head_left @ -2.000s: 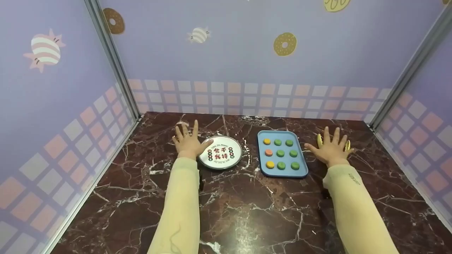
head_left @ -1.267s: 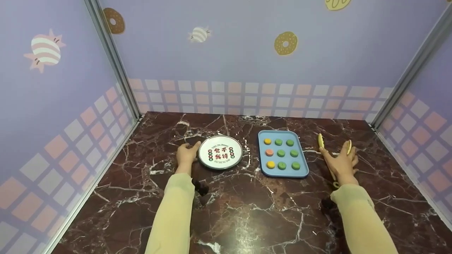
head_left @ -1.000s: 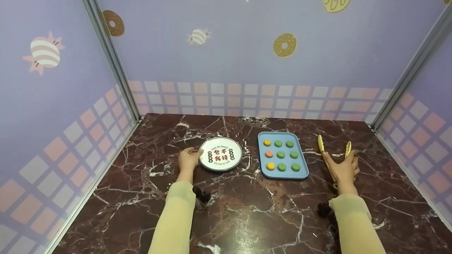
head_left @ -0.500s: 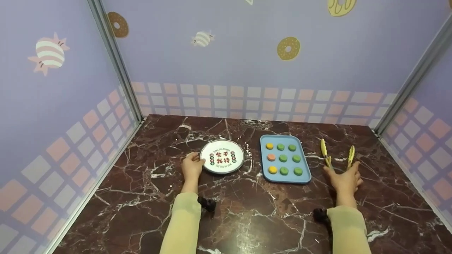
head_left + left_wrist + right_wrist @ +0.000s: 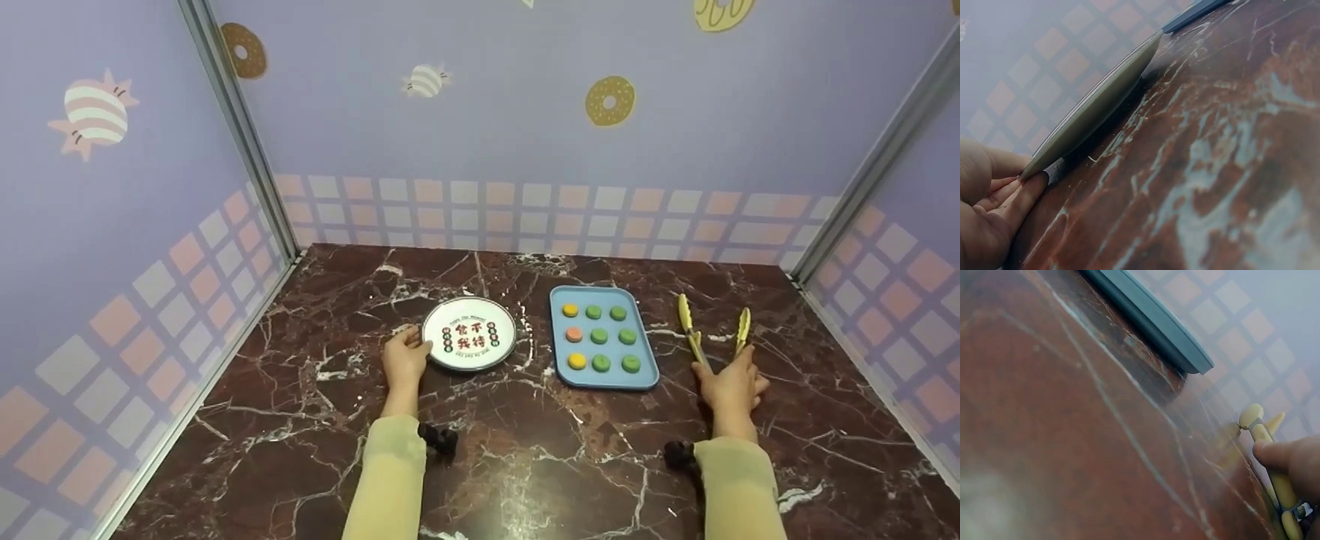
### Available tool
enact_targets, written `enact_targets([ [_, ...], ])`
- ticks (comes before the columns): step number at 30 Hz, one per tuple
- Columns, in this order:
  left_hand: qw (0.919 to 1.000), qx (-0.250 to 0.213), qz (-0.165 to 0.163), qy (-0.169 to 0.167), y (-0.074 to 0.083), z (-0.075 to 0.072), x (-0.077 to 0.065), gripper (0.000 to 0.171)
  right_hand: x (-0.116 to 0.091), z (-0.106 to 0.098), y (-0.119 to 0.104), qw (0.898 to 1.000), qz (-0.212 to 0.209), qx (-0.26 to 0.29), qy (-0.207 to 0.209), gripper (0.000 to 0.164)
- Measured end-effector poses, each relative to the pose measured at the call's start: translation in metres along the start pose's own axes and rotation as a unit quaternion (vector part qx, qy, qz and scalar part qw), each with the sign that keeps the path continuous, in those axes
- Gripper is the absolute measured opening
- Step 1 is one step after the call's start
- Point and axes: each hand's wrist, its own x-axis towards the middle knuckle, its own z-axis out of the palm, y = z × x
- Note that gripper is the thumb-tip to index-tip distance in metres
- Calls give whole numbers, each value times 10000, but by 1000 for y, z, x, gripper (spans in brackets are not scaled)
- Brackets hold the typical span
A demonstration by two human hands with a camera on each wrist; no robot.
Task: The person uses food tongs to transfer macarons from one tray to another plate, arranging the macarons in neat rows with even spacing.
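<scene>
My left hand (image 5: 405,361) pinches the left rim of a round white plate (image 5: 491,361) with red and green lettering. In the left wrist view the thumb lies on top of the plate's rim (image 5: 1092,107) and fingers reach beneath it. At the right, my right hand (image 5: 731,390) holds a pair of yellow-tipped tongs (image 5: 685,313), whose jaws are spread and point away from me. The right wrist view shows the thumb along one arm of the tongs (image 5: 1261,433); the other fingers are mostly hidden. Between the hands lies a blue tray (image 5: 641,375) bearing several small round macaron-like pieces (image 5: 598,336).
The dark red marbled table (image 5: 525,465) meets a lilac back wall (image 5: 495,135) and side panels with pink and white squares. Metal posts (image 5: 259,165) stand at the back corners. Dark wrist-worn devices (image 5: 439,439) show at both cuffs.
Both hands were spread, the right over the tongs, the left beside the plate. They drew back toward me; the left took the plate's rim and the right took the tongs.
</scene>
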Motion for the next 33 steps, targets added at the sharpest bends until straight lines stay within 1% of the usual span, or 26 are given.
enact_targets([
  [6,10000,47,-10,-11,-1,-2,-5,44,1,-1,-1,10000,58,-21,26,99],
  [9,10000,57,-30,-12,0,-3,-9,44,0,-4,-1,9999,119,-64,46,100],
  [12,9999,97,43,22,0,-4,-11,44,0,-8,-1,9998,177,-132,14,104],
  [15,9999,117,84,53,0,-5,-12,43,-1,-14,0,9996,191,-198,-93,108],
  [18,9999,107,34,66,0,-5,-12,43,0,-21,1,9992,157,-313,-208,108],
  [21,9999,139,18,89,-1,-4,-13,42,-1,-26,4,9984,103,-487,-254,105],
  [26,9997,189,87,151,-1,-4,-12,39,-2,-31,5,9973,79,-661,-321,100],
  [33,9998,33,-12,180,-1,-4,-11,37,-3,-32,5,9964,78,-804,-237,108],
])
